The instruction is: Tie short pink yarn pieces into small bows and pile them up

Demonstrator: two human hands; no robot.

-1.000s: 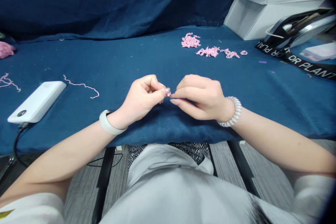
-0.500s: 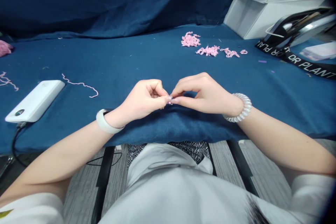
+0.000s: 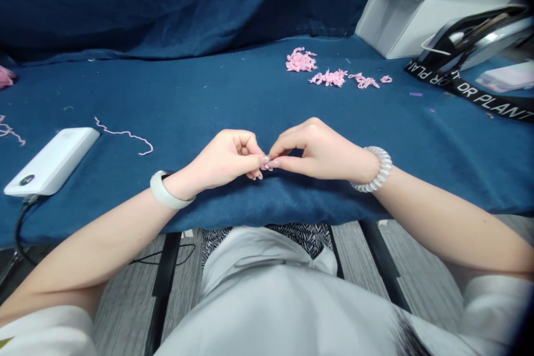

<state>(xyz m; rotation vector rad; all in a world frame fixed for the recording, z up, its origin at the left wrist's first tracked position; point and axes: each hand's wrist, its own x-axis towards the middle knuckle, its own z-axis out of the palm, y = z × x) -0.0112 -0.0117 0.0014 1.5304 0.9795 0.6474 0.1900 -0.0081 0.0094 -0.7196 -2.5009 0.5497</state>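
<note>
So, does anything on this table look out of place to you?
One thing does: a loose pink yarn strand lies stretched out beside the white power bank, well apart from the other pink pieces, which sit in curly clumps farther back. It looks stray.

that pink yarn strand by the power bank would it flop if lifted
The pink yarn strand will probably droop when lifted, since it lies in loose wiggles on the blue cloth. It looks light, and its kinks may keep some curl.
</note>
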